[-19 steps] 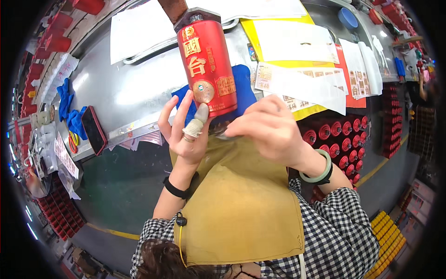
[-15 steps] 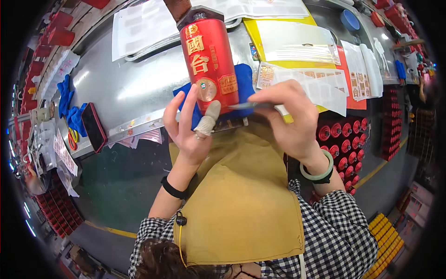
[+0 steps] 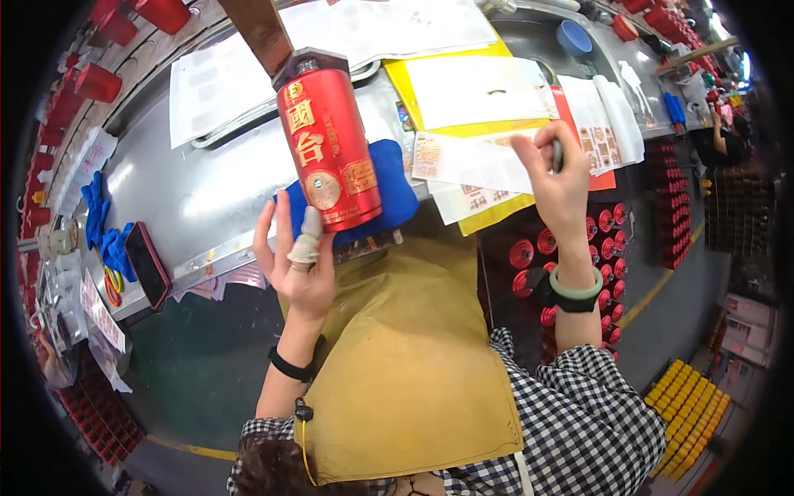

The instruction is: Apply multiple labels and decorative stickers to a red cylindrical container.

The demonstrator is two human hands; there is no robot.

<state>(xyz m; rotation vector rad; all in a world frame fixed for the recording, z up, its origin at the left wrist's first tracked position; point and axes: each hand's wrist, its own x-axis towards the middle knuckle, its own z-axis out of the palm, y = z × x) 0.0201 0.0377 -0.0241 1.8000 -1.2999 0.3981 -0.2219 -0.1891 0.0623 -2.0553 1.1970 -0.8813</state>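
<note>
A red bottle (image 3: 331,149) with gold lettering and a round gold emblem leans over a blue cloth (image 3: 397,186), its neck against a dark bracket (image 3: 258,33). My left hand (image 3: 302,273) is at the bottle's lower left edge, fingers stretched apart, one wearing a whitish finger cover (image 3: 306,244) that touches the bottle near its base. To the right, my right hand (image 3: 562,178) is raised over the label sheets (image 3: 467,157), fingers curled round slim metal tweezers (image 3: 557,155), mostly hidden in the grip.
White papers and a yellow folder (image 3: 401,83) cover the back of the metal table. A phone (image 3: 147,263), blue cloths and yellow-handled scissors (image 3: 112,285) lie left. Several red bottles (image 3: 546,241) stand in rows below right. A blue bowl (image 3: 573,37) sits far right.
My right hand has moved away from the bottle's base, right and up over the label sheets, with the tweezers drawn into its fingers. The whole view has shifted; my left hand stays by the bottle.
</note>
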